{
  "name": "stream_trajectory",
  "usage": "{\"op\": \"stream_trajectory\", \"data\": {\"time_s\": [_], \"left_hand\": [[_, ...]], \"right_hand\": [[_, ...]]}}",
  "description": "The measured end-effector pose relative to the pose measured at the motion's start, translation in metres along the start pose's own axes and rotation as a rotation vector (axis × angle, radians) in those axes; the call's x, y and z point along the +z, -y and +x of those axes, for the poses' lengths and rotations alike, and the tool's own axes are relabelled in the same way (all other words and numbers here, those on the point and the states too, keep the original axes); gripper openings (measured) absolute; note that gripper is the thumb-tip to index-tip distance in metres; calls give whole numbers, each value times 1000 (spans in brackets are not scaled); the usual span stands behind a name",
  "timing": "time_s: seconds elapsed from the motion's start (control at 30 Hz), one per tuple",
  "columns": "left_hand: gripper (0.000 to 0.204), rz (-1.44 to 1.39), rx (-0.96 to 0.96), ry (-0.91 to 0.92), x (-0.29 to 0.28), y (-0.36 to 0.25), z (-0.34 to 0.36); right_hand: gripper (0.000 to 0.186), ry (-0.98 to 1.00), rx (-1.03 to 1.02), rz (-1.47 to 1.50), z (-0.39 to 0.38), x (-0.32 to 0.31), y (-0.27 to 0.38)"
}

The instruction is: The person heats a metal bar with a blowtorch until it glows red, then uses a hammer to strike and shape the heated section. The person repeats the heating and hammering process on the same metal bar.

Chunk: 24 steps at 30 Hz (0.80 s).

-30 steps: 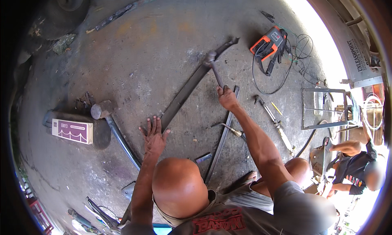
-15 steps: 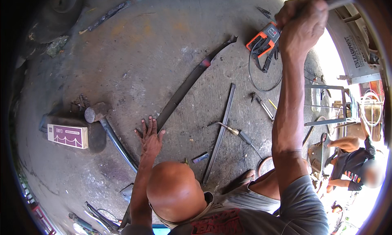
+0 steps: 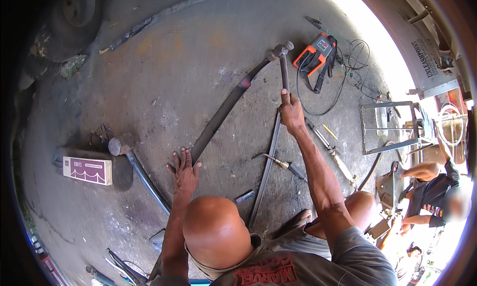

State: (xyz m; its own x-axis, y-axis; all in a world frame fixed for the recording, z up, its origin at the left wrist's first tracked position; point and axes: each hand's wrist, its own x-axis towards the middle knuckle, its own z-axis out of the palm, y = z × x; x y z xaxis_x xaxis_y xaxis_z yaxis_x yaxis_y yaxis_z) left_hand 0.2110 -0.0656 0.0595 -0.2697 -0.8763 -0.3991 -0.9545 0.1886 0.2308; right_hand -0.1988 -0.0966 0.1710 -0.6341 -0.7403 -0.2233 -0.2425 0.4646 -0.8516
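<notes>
My right hand (image 3: 291, 109) is wrapped round the handle of a hammer (image 3: 284, 73). The hammer's head is down at the far, bent end of a long flat dark metal bar (image 3: 218, 114), hiding its tip. A patch near that end glows dull red. At the bar's near end, my left hand (image 3: 184, 171) lies palm down with fingers spread, touching it. A straight thin metal bar (image 3: 266, 174) lies to the right on the concrete, and a torch with a bent brass nozzle (image 3: 281, 163) crosses it.
A sledgehammer (image 3: 141, 174) lies at left beside a purple and white box (image 3: 88, 170). An orange and black machine (image 3: 318, 52) with cables sits far right, near a metal frame (image 3: 390, 128). A tire (image 3: 74, 17) stands far left. Another person (image 3: 431, 196) is at the right edge.
My right hand has swung down and left from the upper right, bringing the hammer's head onto the bar's far end. My left hand stays at the near end.
</notes>
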Motion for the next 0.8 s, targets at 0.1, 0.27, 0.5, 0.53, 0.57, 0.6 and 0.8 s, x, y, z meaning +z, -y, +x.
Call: {"op": "stream_trajectory", "data": {"time_s": [0.1,0.27,0.5,0.53,0.57,0.6,0.8], "left_hand": [[80,-65,-11,-2,0,-8,-6],[84,-123,11,-15,4,-9,-8],[84,-97,-9,-11,4,-13,-8],[85,-102,-6,-11,5,-15,-6],[85,-105,3,-5,5,-18,-7],[85,-128,-18,-25,3,-18,-8],[86,-147,-34,-14,-7,2,3]], "right_hand": [[60,-15,-56,41,-16,-20,17],[52,-80,-404,216,-39,-28,93],[45,-95,-509,-52,-30,35,48],[47,-56,-449,-151,-22,50,4],[52,20,-360,-296,-13,61,-52],[57,108,-277,-430,-20,62,-46],[68,253,-84,-66,-31,50,15]]}}
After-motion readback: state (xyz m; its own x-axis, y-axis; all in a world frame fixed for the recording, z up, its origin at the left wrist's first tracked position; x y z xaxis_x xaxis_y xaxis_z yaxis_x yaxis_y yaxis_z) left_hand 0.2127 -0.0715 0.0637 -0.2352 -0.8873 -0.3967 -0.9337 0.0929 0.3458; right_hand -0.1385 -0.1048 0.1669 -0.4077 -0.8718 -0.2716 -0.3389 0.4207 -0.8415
